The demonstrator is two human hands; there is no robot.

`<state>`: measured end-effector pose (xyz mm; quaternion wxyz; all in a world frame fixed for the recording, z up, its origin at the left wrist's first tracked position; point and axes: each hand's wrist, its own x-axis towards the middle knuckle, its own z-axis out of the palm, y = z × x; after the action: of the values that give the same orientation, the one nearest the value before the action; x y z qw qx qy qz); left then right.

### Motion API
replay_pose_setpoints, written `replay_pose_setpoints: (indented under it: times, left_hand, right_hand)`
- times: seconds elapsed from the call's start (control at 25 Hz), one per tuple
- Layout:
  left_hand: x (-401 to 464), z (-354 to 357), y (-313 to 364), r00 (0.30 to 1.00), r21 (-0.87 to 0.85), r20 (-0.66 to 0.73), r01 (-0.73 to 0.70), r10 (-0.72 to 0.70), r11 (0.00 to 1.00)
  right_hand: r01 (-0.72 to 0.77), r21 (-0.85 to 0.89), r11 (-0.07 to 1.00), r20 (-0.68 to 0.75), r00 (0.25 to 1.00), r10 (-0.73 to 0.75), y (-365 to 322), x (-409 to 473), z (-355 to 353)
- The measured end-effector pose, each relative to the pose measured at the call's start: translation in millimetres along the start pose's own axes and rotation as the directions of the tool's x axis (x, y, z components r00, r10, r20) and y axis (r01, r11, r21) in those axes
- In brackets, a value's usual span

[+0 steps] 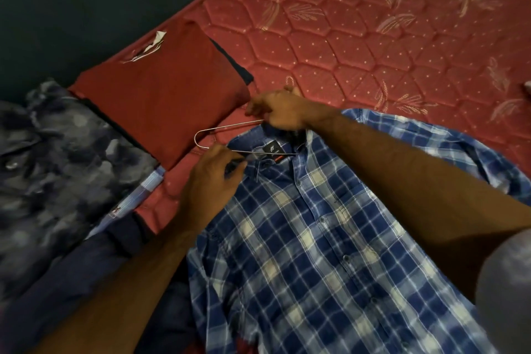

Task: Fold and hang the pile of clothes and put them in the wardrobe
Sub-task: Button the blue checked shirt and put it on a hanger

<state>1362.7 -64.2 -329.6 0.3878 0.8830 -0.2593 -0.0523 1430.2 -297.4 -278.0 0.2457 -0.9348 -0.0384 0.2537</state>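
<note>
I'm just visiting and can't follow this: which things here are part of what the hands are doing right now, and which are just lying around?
In use:
plaid shirt
wire hanger
left hand, at the collar
right hand, gripping the hanger

Lying about:
red folded shirt
camouflage garment
navy garment
mattress

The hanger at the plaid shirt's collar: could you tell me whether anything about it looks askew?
Yes. The wire hanger is only partly inside the plaid shirt: one end loop pokes out sideways past the collar onto the mattress, not seated in the shoulders.
</note>
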Motion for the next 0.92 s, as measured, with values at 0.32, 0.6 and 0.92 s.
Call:
replay_pose_setpoints:
  times: [0.32,0.6,0.92]
  left_hand:
    - [-3.1,14.6,22.9,0.89,-0.236,-0.219,0.349,-0.4,0.907]
    - [6.3,5.5,26.9,0.745,-0.459,-0.162,0.523,-0.646,0.718]
    - [18.6,-11.6,16.3,0.771,-0.475,0.034,0.572,-0.636,0.669]
  right_hand:
    - [0.176,-0.034,0.984,-0.182,0.967,-0.18,-17.7,-3.6,16.8]
    - [0.096,-0.174,0.98,-0.001,0.995,-0.098,-8.6,-35.5,7.6]
    - [0.245,-0.273,0.93,-0.212,0.928,-0.307,-0.9,-49.0,23.6]
